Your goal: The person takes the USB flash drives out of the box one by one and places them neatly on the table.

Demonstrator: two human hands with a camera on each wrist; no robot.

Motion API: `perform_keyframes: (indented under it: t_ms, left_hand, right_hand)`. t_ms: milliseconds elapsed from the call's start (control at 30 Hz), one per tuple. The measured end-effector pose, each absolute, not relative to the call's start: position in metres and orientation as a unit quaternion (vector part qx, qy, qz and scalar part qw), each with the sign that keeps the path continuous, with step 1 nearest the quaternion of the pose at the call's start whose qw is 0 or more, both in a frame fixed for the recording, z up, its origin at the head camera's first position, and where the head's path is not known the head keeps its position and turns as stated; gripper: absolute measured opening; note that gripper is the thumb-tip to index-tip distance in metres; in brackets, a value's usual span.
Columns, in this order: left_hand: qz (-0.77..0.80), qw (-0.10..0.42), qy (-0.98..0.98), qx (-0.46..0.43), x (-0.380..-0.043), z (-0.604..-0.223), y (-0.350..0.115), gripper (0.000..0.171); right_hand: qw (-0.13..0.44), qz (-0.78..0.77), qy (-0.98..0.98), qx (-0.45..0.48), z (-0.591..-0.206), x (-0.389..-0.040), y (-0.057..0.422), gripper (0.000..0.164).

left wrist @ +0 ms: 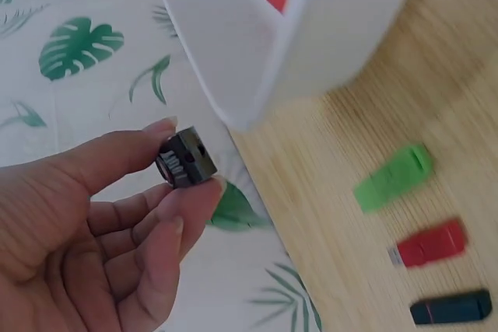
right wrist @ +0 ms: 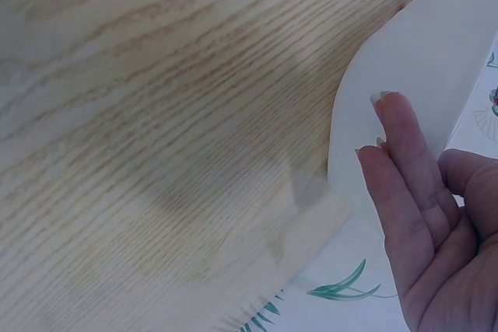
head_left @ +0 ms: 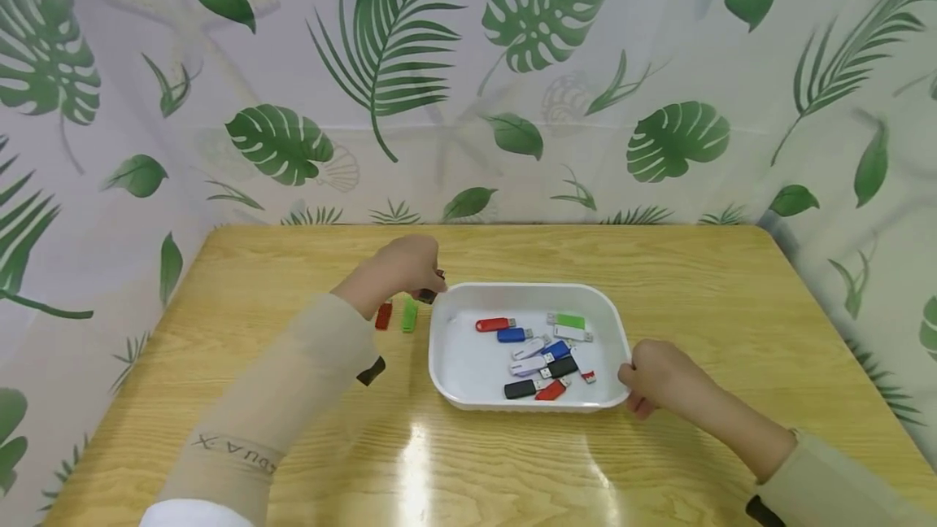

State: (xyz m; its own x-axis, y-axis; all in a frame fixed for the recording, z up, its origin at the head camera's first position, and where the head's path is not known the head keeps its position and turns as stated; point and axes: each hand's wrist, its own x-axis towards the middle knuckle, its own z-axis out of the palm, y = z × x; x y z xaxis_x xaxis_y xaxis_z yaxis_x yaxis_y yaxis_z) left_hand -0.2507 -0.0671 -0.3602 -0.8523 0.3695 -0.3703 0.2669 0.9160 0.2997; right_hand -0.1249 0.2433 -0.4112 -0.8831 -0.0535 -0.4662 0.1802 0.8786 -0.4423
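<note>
My left hand (head_left: 403, 267) pinches a dark USB stick (left wrist: 187, 159) between thumb and fingertips, just outside the left rim of a white plastic tray (head_left: 527, 407). The stick shows end-on in the left wrist view. On the table below that hand lie a green USB stick (head_left: 409, 315), a red USB stick (head_left: 384, 315) and a black USB stick (left wrist: 451, 307); the forearm covers the black one in the head view. My right hand (head_left: 662, 376) grips the tray's right rim, thumb at the edge and other fingers along the outer wall.
Inside the tray, mostly on its right half, lie several USB sticks, among them a red one (head_left: 494, 324), a blue one (head_left: 514, 335) and a black one (head_left: 520, 389). Leaf-printed cloth (head_left: 439, 104) hangs behind and beside the wooden table (head_left: 695, 283).
</note>
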Motion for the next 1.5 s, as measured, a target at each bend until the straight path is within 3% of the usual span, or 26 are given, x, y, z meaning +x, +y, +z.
perform_keyframes:
  t_ms: [667,967,1200,1500]
  left_hand:
    - [0.11,0.228,0.963,0.089,-0.258,-0.366,-0.172,0.024]
    - [0.126,0.234,0.962,0.063,-0.263,-0.39,-0.19,0.025]
    - [0.124,0.228,0.965,0.049,-0.258,-0.411,-0.2,0.038]
    - [0.137,0.21,0.968,0.026,-0.254,-0.427,-0.207,0.044]
  right_hand:
    - [0.241,-0.25,0.937,0.033,-0.412,-0.126,0.243,0.021]
    - [0.244,-0.256,0.934,0.04,-0.411,-0.125,0.245,0.02]
    - [0.238,-0.263,0.934,0.036,-0.413,-0.123,0.244,0.02]
    - [0.234,-0.269,0.934,0.037,-0.412,-0.125,0.244,0.02]
